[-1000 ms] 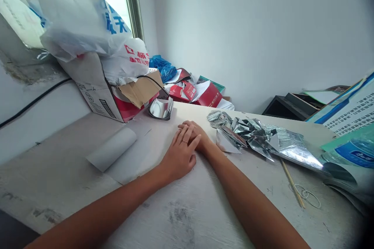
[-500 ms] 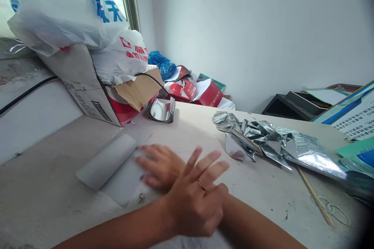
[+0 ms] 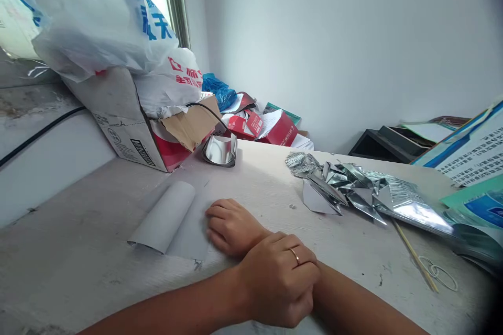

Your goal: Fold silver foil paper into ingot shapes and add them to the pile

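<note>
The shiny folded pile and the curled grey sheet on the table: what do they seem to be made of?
The shiny folded pile looks like thin metallic foil or foil-faced film: mirror-bright, with sharp creases. The curled grey sheet by the right hand looks like matte paper or thin card, since it shows no shine, though its hidden side could differ.

My worktop (image 3: 259, 178) is a pale, scuffed board, and a curl of grey card (image 3: 165, 217) lies on it just in front of me, its rolled edge lifting off the surface. Further back, a curved piece of mirror foil (image 3: 220, 150) stands beside a tipped cardboard carton (image 3: 126, 131), while to my right a heap of folded silver foil (image 3: 346, 188) spreads toward some printed booklets (image 3: 471, 157) at the edge, and a thin wooden stick (image 3: 414, 256) lies near a couple of rubber bands (image 3: 438, 275).
</note>
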### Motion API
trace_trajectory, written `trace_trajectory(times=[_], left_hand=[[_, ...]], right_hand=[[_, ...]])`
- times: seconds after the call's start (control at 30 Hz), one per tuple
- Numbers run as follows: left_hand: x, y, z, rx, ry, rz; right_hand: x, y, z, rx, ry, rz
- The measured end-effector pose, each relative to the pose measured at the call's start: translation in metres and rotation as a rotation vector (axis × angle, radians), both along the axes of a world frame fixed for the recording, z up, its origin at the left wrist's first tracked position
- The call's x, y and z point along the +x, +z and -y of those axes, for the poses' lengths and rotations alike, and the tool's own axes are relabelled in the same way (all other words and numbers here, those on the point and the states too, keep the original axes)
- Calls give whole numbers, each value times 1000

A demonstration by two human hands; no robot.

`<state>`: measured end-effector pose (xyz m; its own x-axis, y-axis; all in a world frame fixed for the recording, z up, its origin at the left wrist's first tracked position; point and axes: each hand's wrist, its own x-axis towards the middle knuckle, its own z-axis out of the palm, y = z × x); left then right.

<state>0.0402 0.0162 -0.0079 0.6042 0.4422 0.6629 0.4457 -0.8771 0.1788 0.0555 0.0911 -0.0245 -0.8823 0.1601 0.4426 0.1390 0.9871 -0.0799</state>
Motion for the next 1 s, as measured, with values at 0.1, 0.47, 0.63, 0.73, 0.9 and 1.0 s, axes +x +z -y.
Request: trace_trajectory(times=[0.1, 0.47, 0.63, 0.73, 0.9, 1.0], left_hand=[[0, 1, 0, -18, 11, 4], [-2, 2, -3, -63, 2, 4], [0, 1, -3, -52, 11, -1], [0, 1, -3, -58, 22, 3], [-2, 1, -5, -70, 20, 15], [1, 0, -4, -60, 20, 42]], right_hand=[[0, -2, -1, -13, -105, -9], [2, 8, 4, -53, -671, 61], [3, 8, 4, -54, -604, 19], [3, 6, 2, -72, -561, 20], [3, 2, -2, -64, -505, -6], [5, 1, -3, -2, -349, -71]])
